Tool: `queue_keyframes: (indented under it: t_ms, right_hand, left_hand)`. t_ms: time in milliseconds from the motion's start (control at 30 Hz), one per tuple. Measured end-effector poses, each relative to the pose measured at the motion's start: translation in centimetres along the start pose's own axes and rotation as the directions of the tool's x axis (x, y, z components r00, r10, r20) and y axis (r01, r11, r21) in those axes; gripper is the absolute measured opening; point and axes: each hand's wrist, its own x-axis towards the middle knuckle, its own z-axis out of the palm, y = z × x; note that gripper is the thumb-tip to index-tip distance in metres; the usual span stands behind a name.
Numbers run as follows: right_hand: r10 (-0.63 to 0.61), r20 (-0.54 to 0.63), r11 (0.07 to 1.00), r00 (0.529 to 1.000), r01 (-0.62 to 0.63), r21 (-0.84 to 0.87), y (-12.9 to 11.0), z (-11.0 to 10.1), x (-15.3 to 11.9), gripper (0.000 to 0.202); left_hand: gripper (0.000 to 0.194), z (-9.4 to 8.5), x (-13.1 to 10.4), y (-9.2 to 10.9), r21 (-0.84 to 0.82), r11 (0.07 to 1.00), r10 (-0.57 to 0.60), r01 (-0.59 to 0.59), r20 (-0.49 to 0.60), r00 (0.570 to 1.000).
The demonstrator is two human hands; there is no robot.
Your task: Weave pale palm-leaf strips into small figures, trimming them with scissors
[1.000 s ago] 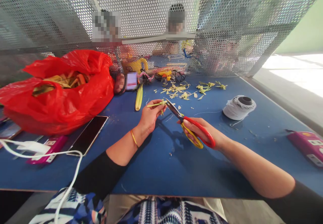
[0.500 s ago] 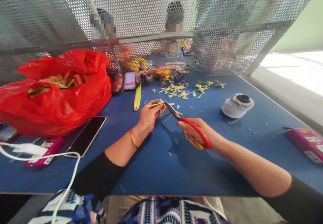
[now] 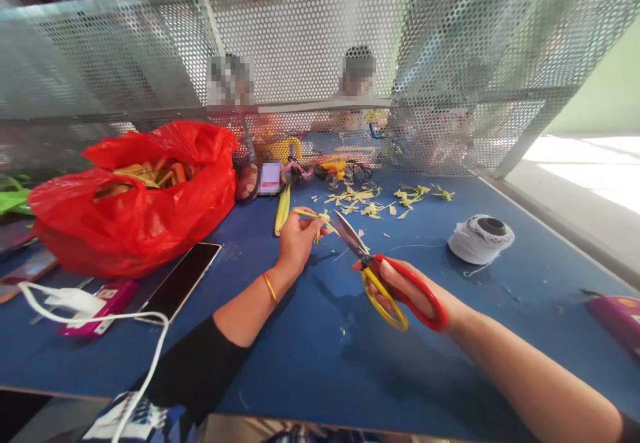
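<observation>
Head view: a thin leaf strip [image 3: 306,214] sits pinched in the left hand [image 3: 294,243], held above the blue table [image 3: 300,376]. It looks very light and bendy, probably easy to tear or crush, so a gentle fingertip hold near its bunched end seems best. Just beside it, the right hand [image 3: 414,295] grips scissors [image 3: 367,258] by their handles. Leaf scraps [image 3: 355,195] lie beyond; a thread spool [image 3: 477,246] stands rightward.
</observation>
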Motion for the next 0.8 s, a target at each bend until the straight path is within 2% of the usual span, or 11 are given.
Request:
queue_keyframes:
  t_ms: [300, 567, 800]
  right_hand:
    - [0.019, 0.09, 0.999, 0.996, -0.022, 0.032, 0.11, -0.18, 0.2, 0.065]
    - [0.001, 0.095, 1.0, 0.996, -0.002, 0.009, 0.2, -0.17, 0.28, 0.064]
    - [0.047, 0.08, 0.994, 0.996, -0.055, 0.094, -0.08, -0.14, 0.04, 0.061]
  left_hand:
    - [0.02, -0.13, -0.22, -0.08, 0.089, 0.987, 0.122, -0.133, 0.117, 0.986]
    - [0.022, 0.15, -0.79, 0.4, 0.115, 0.992, 0.045, -0.053, 0.076, 0.996]
    - [0.022, 0.0, -0.78, -0.06, 0.156, 0.976, 0.139, -0.151, 0.085, 0.987]
